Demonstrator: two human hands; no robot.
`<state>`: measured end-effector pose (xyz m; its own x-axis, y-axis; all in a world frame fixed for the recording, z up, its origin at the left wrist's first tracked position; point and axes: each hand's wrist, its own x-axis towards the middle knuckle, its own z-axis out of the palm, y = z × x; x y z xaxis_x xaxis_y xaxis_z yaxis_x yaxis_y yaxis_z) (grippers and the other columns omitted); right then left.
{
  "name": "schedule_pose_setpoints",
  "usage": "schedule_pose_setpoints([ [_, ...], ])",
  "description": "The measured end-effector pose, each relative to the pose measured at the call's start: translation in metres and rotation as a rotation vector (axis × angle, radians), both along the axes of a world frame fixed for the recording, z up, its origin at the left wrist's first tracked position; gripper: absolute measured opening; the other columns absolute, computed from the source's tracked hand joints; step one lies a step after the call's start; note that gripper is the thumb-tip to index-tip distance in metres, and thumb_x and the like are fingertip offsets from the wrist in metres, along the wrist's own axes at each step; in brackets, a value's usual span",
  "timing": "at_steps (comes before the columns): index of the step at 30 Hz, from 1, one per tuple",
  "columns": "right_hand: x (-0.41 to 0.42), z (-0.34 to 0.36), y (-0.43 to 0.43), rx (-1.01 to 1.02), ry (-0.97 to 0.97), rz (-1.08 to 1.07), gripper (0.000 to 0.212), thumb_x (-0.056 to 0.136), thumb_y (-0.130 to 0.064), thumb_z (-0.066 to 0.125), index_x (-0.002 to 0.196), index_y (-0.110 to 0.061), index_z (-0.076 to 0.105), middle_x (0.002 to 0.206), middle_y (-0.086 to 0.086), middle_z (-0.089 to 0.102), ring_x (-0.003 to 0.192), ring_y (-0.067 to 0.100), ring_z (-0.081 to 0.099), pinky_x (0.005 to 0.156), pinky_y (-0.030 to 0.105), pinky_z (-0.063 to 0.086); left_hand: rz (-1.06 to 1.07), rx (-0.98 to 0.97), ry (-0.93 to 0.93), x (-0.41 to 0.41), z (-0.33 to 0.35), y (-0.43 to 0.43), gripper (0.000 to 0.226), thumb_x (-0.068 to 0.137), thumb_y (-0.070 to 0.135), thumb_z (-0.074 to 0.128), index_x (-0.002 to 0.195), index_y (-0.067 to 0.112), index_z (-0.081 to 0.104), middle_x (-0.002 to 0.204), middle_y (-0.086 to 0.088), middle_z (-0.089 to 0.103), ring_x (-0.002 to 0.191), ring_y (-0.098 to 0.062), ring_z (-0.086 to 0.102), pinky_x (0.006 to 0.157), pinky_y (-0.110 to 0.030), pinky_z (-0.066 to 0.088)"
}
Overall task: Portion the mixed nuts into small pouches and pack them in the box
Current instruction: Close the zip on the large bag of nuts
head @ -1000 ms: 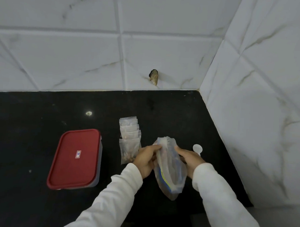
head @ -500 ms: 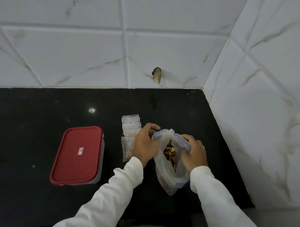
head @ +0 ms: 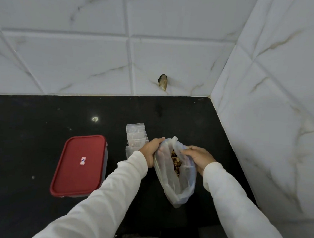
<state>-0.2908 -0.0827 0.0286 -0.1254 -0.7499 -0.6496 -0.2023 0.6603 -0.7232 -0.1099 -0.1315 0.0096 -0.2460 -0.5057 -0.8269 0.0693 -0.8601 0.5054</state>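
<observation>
White marble-veined tiles point(head: 64, 58) cover 2 walls that meet in a corner behind a black bench point(head: 33, 120). On the bench's left part lies a box point(head: 93, 179), closed under a red lid. To its right, between 2 white-sleeved arms, is a clear plastic bag point(head: 176, 186). The left grip point(head: 150, 149) curls round the bag's left rim and the right grip point(head: 199, 157) pinches its right rim, so the mouth gapes between them. Just behind the left grip, a stack of small clear pouches point(head: 135, 134) lies overlapped on the bench. Mixed nuts point(head: 175, 160) show inside the bag's mouth. A small label point(head: 83, 161) sits mid-lid.
</observation>
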Motion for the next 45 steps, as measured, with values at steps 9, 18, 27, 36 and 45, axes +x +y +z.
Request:
schedule_pose_setpoints([
  [9,0.000,-0.013,0.001,-0.248,0.608,0.111,0.008,0.097,-0.024,0.054,0.103,-0.026,0.051,0.096,-0.001,0.058,0.088,0.015,0.059,0.077,0.030,0.049,-0.105,-0.403,-0.147,-0.005,0.002,-0.002,0.011,0.084,0.018,0.080,0.095,0.017,0.079,0.107,-0.006,0.076,0.104,-0.021,0.070,0.097,-0.041,0.057],
  [18,-0.002,0.005,-0.023,0.084,0.022,-0.134,0.036,0.090,-0.049,0.058,0.105,-0.017,0.062,0.096,0.009,0.066,0.089,0.022,0.063,0.078,0.036,0.050,-0.358,-1.075,-0.592,0.002,0.016,0.000,0.040,0.079,0.020,0.085,0.113,0.028,0.067,0.073,0.004,0.058,0.061,-0.008,0.050,0.062,-0.022,0.048],
  [27,-0.014,0.005,-0.018,-0.210,0.369,0.077,0.024,0.089,-0.014,0.064,0.111,-0.022,0.060,0.107,-0.005,0.060,0.103,0.014,0.056,0.084,0.027,0.044,-0.064,-1.164,-0.631,-0.004,0.007,0.015,0.039,0.085,0.018,0.080,0.119,0.024,0.062,0.086,0.006,0.063,0.077,-0.009,0.061,0.073,-0.022,0.055],
  [36,0.008,0.022,-0.013,-0.400,0.609,0.182,0.017,0.093,-0.028,0.061,0.102,-0.031,0.047,0.095,-0.006,0.054,0.089,0.011,0.054,0.075,0.024,0.041,-0.404,-0.800,-0.470,-0.017,0.040,-0.005,0.057,0.098,0.061,0.047,0.086,0.010,0.070,0.082,-0.007,0.069,0.076,-0.019,0.066,0.078,-0.032,0.052],
  [45,-0.001,0.043,-0.005,-0.437,0.504,0.127,0.021,0.083,-0.033,0.074,0.098,-0.025,0.060,0.087,-0.007,0.066,0.082,0.008,0.064,0.068,0.020,0.050,-0.148,-0.806,-0.296,-0.014,0.046,-0.004,0.011,0.092,0.017,0.070,0.103,0.018,0.068,0.100,-0.004,0.071,0.097,-0.020,0.069,0.083,-0.032,0.059],
])
